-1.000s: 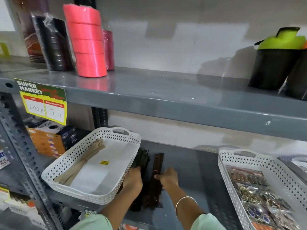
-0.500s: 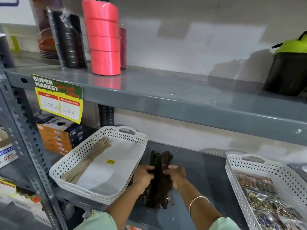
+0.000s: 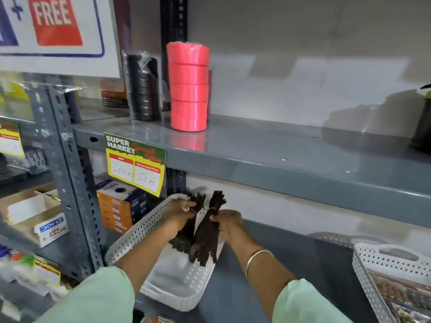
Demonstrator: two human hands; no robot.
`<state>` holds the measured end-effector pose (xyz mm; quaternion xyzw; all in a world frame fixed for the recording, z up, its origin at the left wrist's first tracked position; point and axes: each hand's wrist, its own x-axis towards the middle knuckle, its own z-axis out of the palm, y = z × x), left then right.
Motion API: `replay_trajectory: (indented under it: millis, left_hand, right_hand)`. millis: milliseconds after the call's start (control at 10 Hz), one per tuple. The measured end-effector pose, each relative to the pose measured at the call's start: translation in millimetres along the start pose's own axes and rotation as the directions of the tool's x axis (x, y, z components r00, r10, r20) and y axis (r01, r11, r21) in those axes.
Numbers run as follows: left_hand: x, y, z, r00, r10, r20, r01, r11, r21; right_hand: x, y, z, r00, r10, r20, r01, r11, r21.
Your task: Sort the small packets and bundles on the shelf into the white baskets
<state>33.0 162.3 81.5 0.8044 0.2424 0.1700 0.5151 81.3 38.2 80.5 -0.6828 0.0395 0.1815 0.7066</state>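
My left hand (image 3: 178, 216) grips a dark green bundle (image 3: 186, 234) of thin strips tied with a red band. My right hand (image 3: 227, 223) grips a dark brown bundle (image 3: 206, 236) of the same kind. Both bundles hang tilted in the air above the left white basket (image 3: 137, 231) on the lower shelf. Their lower ends are over the basket's floor. A second white basket (image 3: 366, 269) with several shiny packets stands at the right edge of that shelf. My arms hide part of the left basket.
The grey upper shelf (image 3: 279, 159) runs just above my hands, with a stack of pink rolls (image 3: 189, 87) and black rolls (image 3: 143, 87) on it. A price tag (image 3: 135, 164) hangs from its edge. Orange boxes (image 3: 119, 206) stand left of the basket. A steel upright (image 3: 70, 178) stands at left.
Both hands lifted the two dark bundles off the shelf floor and carried them left, over the left basket. The camera view swung left and up.
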Motion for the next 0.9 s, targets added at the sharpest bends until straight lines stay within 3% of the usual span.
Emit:
replay_trajectory:
  millis: [100,200,300,400,500,600,700,800,900]
  left_hand:
    - [5.7,-34.0,-3.0,0.997,-0.047,0.054,0.041,0.995,0.091]
    - [10.5,-79.0,0.5,0.985,-0.058,0.16,0.028,0.982,0.186]
    - [10.3,-91.5,1.0,0.983,-0.114,0.143,0.082,0.974,0.21]
    - [19.6,-117.2,3.0,0.952,-0.259,0.163,0.244,0.964,0.103]
    - [26.7,-128.5,2.6,0.934,-0.314,0.168,0.314,0.949,0.031]
    - [20.4,-120.8,-2.7,0.944,-0.282,0.174,0.24,0.944,0.226]
    - [18.2,-120.6,-2.8,0.939,-0.289,0.188,0.243,0.942,0.234]
    - [18.4,-121.6,-6.3,0.952,-0.147,0.267,0.039,0.928,0.371]
    - [16.7,-117.6,-8.8,0.963,-0.058,0.263,-0.052,0.917,0.395]
  right_hand:
    - [8.3,24.6,25.1,1.0,0.005,-0.027,-0.009,0.988,-0.155]
    - [-2.3,51.9,38.8,0.992,-0.03,-0.123,-0.027,0.9,-0.435]
    - [-9.6,61.4,39.6,0.995,0.008,-0.104,-0.059,0.865,-0.499]
    - [-8.7,70.3,41.9,0.997,0.019,-0.081,-0.061,0.827,-0.559]
    - [-8.5,74.9,42.7,0.997,-0.007,-0.083,-0.043,0.812,-0.582]
    - [-11.2,79.4,41.8,0.997,-0.039,-0.073,-0.007,0.838,-0.545]
    - [-14.5,83.2,41.8,0.996,-0.022,-0.081,-0.025,0.842,-0.539]
    - [-21.3,64.1,41.8,0.999,-0.036,-0.008,0.022,0.744,-0.668]
    - [-29.4,50.4,39.8,0.999,-0.032,0.027,0.042,0.682,-0.731]
